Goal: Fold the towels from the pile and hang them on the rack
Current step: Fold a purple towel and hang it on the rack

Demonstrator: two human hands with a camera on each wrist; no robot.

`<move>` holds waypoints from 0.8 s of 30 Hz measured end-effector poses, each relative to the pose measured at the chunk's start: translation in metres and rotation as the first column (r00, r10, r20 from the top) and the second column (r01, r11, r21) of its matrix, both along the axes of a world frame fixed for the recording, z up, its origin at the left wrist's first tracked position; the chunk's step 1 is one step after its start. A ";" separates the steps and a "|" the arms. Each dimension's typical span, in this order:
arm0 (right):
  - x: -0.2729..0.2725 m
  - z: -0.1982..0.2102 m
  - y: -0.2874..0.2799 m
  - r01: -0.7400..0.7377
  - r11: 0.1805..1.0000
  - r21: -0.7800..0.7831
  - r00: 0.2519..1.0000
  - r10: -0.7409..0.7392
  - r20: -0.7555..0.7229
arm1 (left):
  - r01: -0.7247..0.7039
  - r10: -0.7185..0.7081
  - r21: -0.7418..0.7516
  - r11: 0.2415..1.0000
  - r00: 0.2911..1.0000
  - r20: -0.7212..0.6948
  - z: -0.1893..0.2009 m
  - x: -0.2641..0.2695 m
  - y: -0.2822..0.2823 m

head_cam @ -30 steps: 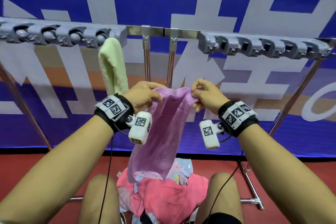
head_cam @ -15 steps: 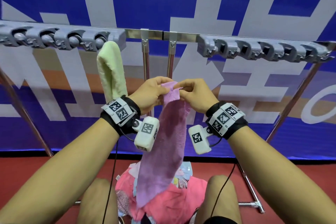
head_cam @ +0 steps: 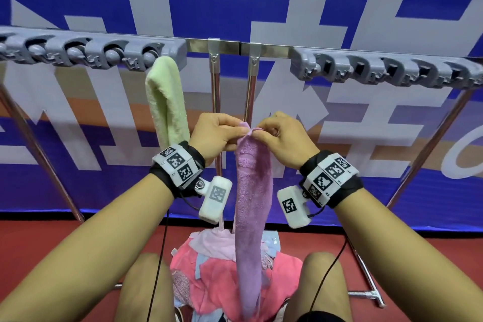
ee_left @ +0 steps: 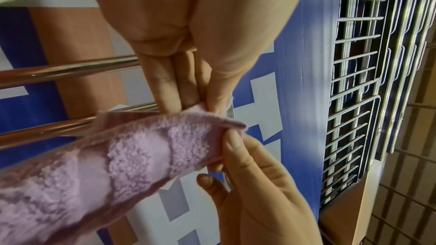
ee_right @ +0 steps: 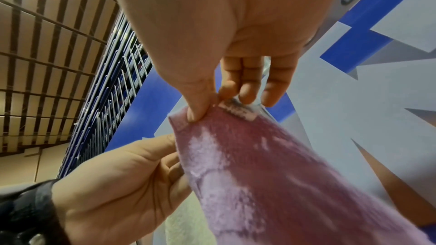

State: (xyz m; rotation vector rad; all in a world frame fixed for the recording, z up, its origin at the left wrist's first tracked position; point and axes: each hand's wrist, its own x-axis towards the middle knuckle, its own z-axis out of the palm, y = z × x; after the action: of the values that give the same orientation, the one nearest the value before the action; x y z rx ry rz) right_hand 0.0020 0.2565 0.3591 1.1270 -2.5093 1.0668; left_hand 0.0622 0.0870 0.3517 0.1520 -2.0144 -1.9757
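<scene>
A purple towel (head_cam: pixel 252 206) hangs as a narrow folded strip in front of me, below the rack bar. My left hand (head_cam: pixel 218 134) and right hand (head_cam: pixel 278 136) meet at its top edge and both pinch it there. The left wrist view shows the purple towel (ee_left: pixel 132 154) pinched by my left hand (ee_left: pixel 188 98), with the right hand (ee_left: pixel 238 157) gripping beside it. In the right wrist view my right hand (ee_right: pixel 226 98) pinches the purple towel (ee_right: pixel 259 165) at its labelled corner. A green towel (head_cam: pixel 167 102) hangs folded from a clip of the rack (head_cam: pixel 224 46).
Grey clip blocks (head_cam: pixel 386 68) line the rack bar on both sides, with two chrome posts (head_cam: pixel 215 102) in the middle. A pile of pink and light-coloured towels (head_cam: pixel 217 272) lies on the red floor between my knees. A rack foot (head_cam: pixel 371 293) stands at the lower right.
My hands came together from a spread hold, bringing the purple towel's top corners together. The towel went from a wide sheet to a narrow hanging strip.
</scene>
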 end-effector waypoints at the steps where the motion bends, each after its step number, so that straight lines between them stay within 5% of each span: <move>1: 0.001 0.000 0.000 -0.007 1.000 -0.001 1.000 0.007 0.000 | -0.004 0.004 0.000 1.000 1.000 -0.009 -0.001 0.000 0.001; 24: 0.001 -0.021 -0.021 0.087 0.981 -0.175 0.996 -0.085 0.018 | 0.088 -0.083 0.040 0.995 0.990 -0.118 -0.006 0.015 -0.001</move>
State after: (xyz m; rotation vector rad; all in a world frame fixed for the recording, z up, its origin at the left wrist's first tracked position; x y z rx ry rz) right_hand 0.0029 0.2352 0.3378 0.9581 -2.3919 1.2441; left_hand 0.0772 0.0858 0.3460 -0.0393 -1.9347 -2.0325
